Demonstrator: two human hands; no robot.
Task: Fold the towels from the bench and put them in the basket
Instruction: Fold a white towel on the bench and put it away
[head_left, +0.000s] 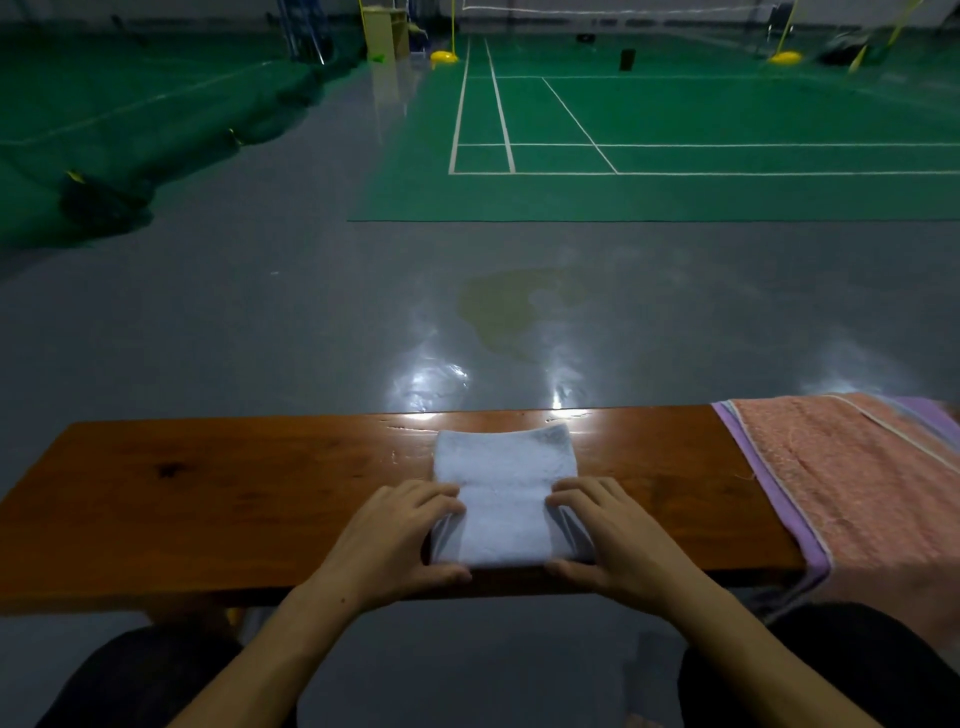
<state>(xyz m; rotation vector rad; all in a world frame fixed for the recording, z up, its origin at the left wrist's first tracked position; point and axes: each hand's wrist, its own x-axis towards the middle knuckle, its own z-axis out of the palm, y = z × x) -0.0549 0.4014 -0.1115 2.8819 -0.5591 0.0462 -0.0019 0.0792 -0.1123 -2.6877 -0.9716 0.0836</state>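
A folded white towel is lying on the wooden worktop, roughly at the middle of its length, reaching from near the far edge to the near edge, where its folded end is sitting flush with the rim. Both hands are holding its near half. The left hand is gripping the towel's left side, fingers curled over the top of the cloth and thumb hooking under at the worktop's near edge. The right hand is doing the same on the right side, fingers bent on top and thumb tucked along the near edge, so each grip is clamping the layered edges of the towel. The far half of the towel is lying flat and free of the hands. At the worktop's right end a pink towel is lying spread across the full depth, draping over the near edge, on top of a purple towel whose border is showing along its left side and at the far right corner. The person's dark-clad knees are showing below the near edge. Beyond the far edge a shiny grey floor is stretching out to a green court with white lines. No basket is showing.
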